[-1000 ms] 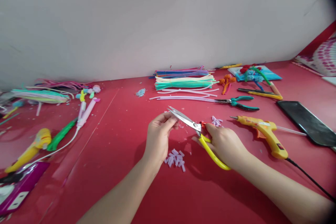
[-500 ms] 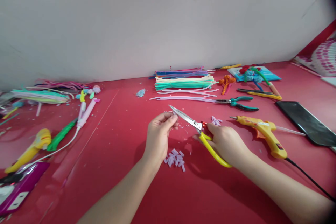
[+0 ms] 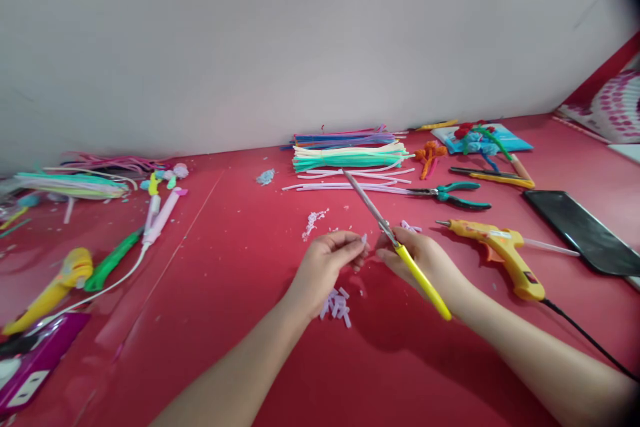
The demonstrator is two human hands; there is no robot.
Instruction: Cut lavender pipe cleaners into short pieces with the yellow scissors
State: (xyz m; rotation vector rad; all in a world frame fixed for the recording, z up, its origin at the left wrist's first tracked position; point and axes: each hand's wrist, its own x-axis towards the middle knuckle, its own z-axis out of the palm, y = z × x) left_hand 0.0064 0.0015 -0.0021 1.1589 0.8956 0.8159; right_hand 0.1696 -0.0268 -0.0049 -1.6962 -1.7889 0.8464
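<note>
Between thumb and fingertips, my left hand [image 3: 333, 263] pinches a short lilac pipe cleaner piece [image 3: 364, 239]. My right hand [image 3: 425, 263] is closed around yellow-handled scissors [image 3: 385, 223], whose blades point up and away to the left. The two hands are close but apart. Below my left hand lies a pile of cut lilac pieces [image 3: 337, 307], partly covered by the wrist. More lilac pieces [image 3: 410, 227] lie just beyond my right hand. A scatter of lilac fluff [image 3: 314, 221] shows past my left hand.
Bundled pipe cleaners [image 3: 350, 157] lie by the white wall, with pliers [image 3: 450, 195] to their right. A yellow glue gun [image 3: 495, 250] and black phone [image 3: 580, 230] lie at right. A pink hot tool [image 3: 163, 217] and purple power strip [image 3: 45, 360] are at left.
My left hand has moved right and slightly down, away from the blades, uncovering the lilac fluff. The scissors have turned in my right hand, and their tips point more upward.
</note>
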